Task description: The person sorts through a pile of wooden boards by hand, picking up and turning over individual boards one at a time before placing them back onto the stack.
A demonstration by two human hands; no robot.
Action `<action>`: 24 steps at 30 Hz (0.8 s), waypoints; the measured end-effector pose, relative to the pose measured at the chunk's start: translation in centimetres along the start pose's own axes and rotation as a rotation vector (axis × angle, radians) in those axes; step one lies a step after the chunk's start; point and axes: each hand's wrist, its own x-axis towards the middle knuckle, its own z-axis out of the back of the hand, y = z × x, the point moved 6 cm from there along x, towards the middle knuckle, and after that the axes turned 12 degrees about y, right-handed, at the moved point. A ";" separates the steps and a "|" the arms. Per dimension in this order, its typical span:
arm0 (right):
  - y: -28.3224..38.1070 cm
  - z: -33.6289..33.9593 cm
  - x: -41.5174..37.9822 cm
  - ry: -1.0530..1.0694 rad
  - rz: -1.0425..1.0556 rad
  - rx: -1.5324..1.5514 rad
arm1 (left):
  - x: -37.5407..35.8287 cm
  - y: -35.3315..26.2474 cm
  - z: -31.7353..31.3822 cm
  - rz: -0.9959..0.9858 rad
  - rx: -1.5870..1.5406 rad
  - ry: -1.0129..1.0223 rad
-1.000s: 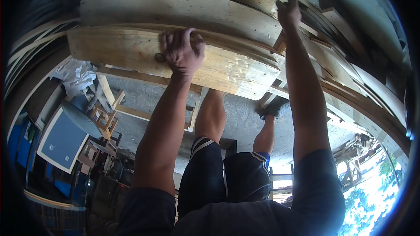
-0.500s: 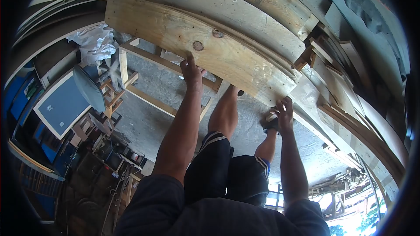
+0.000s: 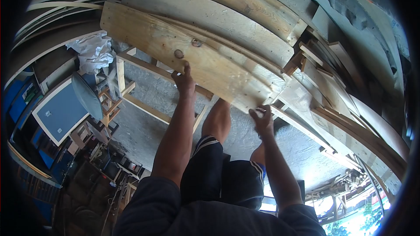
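A long, pale wooden board (image 3: 214,67) with two dark knots lies slanted across the view in front of me. My left hand (image 3: 185,82) is closed on the near edge of it, a finger showing on the top face and the rest partly hidden beneath. At the board's right end, my right hand (image 3: 263,121) grips the near corner, fingers curled around the edge. Thinner boards (image 3: 232,43) show along its far edge. Behind them is a wide, greyish plank (image 3: 205,13).
A wooden frame (image 3: 144,110) stands on the concrete floor (image 3: 144,135) below the board. Crumpled plastic (image 3: 92,52) and a blue panel with a pale border (image 3: 61,109) are at left. Stacked lumber (image 3: 350,135) runs along the right, and scrap wood (image 3: 341,188) is piled lower right.
The board has shifted left and slightly down in the view, with both hands still at its near edge. My right hand has moved left with the board's corner.
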 end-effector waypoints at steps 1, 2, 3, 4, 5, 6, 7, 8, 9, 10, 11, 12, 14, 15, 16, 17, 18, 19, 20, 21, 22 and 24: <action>-0.3 -1.1 -0.4 0.055 -0.068 0.188 | -0.1 -0.4 0.5 -0.004 -0.008 -0.001; -0.3 -1.3 -0.4 0.079 -0.099 0.224 | -0.6 -1.5 0.2 -0.060 -0.069 0.141; -0.1 -1.1 -0.2 0.080 -0.096 0.223 | -1.2 -2.5 -0.2 -0.115 -0.126 0.282; 1.7 -0.6 -0.4 0.085 -0.125 0.476 | -2.2 -3.8 -0.7 -0.166 -0.252 0.361; 3.3 -0.2 -0.6 0.087 -0.157 0.732 | -2.6 -4.1 -0.5 -0.163 -0.247 0.359; 3.9 0.5 -0.3 0.109 -0.105 0.669 | -3.0 -4.1 -0.7 -0.100 -0.311 0.435; 4.5 1.3 0.0 0.128 -0.053 0.606 | -3.5 -4.5 -1.2 -0.041 -0.378 0.511; 5.1 2.0 0.3 0.143 0.001 0.545 | -3.7 -5.1 -1.9 -0.004 -0.385 0.542; 5.1 3.0 1.0 0.102 0.062 0.578 | -3.5 -5.6 -3.0 -0.011 -0.390 0.556; 5.1 4.0 1.6 0.064 0.124 0.610 | -3.7 -6.2 -4.4 -0.034 -0.413 0.607; 6.1 5.1 2.0 0.099 0.113 0.734 | -4.2 -6.8 -5.5 -0.053 -0.438 0.648; 7.0 6.5 2.3 0.064 0.130 0.637 | -4.0 -7.3 -6.9 -0.071 -0.447 0.656; 8.6 9.7 3.7 -0.032 0.260 0.207 | -2.5 -8.3 -10.0 -0.088 -0.418 0.687; 9.6 11.5 4.9 -0.093 0.372 -0.130 | -1.3 -8.8 -11.8 -0.085 -0.422 0.680; 10.9 13.1 5.9 -0.163 0.591 -0.441 | -0.3 -9.2 -13.7 -0.064 -0.412 0.720; 11.6 14.8 7.7 -0.199 0.725 -0.620 | 0.1 -9.7 -15.0 -0.048 -0.401 0.768; 12.2 16.4 9.3 -0.261 0.860 -0.795 | -0.2 -10.0 -15.2 -0.048 -0.403 0.768; 13.0 18.1 12.5 -0.209 0.720 -0.546 | -0.5 -10.0 -15.1 -0.010 -0.290 0.724; 13.6 19.7 15.5 -0.192 0.591 -0.284 | -0.8 -9.9 -15.0 0.026 -0.177 0.681; 12.9 20.2 18.5 -0.094 0.250 0.253 | -1.5 -9.5 -14.5 0.027 -0.173 0.686; 12.4 20.6 20.0 -0.098 0.247 0.257 | -2.2 -8.7 -12.7 0.020 -0.111 0.616; 10.1 21.6 22.9 -0.048 0.148 0.322 | -2.8 -7.4 -9.4 0.022 -0.063 0.525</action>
